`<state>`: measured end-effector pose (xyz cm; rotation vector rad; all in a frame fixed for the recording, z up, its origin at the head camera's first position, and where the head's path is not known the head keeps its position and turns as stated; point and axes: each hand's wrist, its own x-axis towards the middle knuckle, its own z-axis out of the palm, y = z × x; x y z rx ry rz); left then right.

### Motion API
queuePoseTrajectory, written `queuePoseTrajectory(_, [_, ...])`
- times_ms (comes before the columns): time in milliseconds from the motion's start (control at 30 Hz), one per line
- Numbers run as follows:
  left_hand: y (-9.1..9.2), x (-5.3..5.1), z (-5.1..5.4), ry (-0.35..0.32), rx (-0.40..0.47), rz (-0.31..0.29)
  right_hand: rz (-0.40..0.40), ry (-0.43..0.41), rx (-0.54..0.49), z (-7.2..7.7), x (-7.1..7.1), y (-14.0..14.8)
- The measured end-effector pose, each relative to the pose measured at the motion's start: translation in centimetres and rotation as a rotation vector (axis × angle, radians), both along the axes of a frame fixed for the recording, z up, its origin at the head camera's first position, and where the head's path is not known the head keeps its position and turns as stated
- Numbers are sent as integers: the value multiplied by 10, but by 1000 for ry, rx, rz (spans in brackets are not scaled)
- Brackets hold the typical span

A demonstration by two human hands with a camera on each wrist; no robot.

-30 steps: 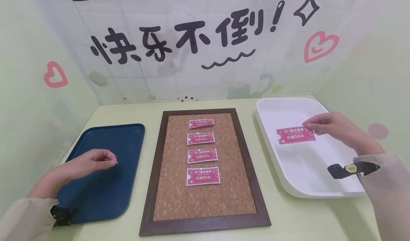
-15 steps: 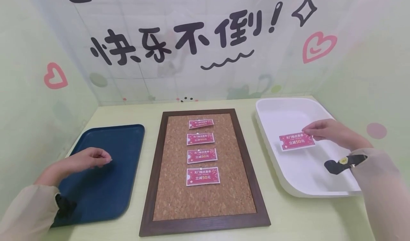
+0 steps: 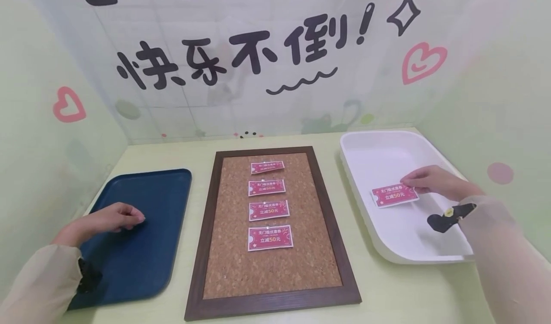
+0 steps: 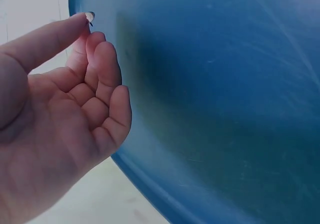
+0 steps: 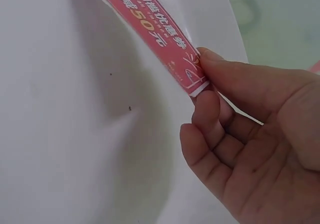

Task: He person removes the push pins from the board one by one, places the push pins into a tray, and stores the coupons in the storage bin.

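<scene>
Over the blue tray (image 3: 150, 266), my left hand (image 3: 107, 220) pinches a tiny pushpin (image 4: 90, 17) between thumb and forefinger; the other fingers are loosely curled. My right hand (image 3: 439, 183) holds a pink coupon (image 3: 393, 195) by its right end, thumb on top, above the white tray (image 3: 379, 240). In the right wrist view the printed face of the coupon (image 5: 155, 29) shows, tilted, with its far end cut off. Between the hands lies a cork board (image 3: 275, 273) in a dark wooden frame, bearing a column of several matching coupons (image 3: 269, 238), each with a small pin at its top edge.
The board and both trays rest side by side on a pale green table (image 3: 172, 309). Behind them hangs a printed backdrop (image 3: 224, 108) with large black characters. The white tray has raised walls; the blue tray has a low rim.
My left hand has moved slightly left over the blue tray. My right hand and the coupon have dropped a little lower over the white tray. The head view has shifted slightly.
</scene>
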<state>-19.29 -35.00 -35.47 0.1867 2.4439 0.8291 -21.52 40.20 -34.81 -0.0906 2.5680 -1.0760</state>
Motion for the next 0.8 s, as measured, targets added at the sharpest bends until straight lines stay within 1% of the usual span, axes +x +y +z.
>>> queuePoseTrajectory(167, [-1, -1, -4, -4, -18, 10, -11, -18, 41, -13, -3, 3])
queuePoseTrajectory(333, [-1, -2, -6, -7, -16, 0, -16, -27, 71, -20, -3, 5])
queuePoseTrajectory(400, [-1, -3, -7, -10, -16, -3, -16, -28, 87, -21, -3, 6])
queuePoseTrajectory(600, [-1, -4, -9, -23, -42, 18, -20, -27, 116, -23, -4, 7])
queuePoseTrajectory(700, [0, -4, -10, -15, -45, 16, -32, -29, 118, -24, -4, 8])
queuePoseTrajectory(800, [0, -3, -10, -1, -51, 18, -30, -10, 131, -24, -4, 9])
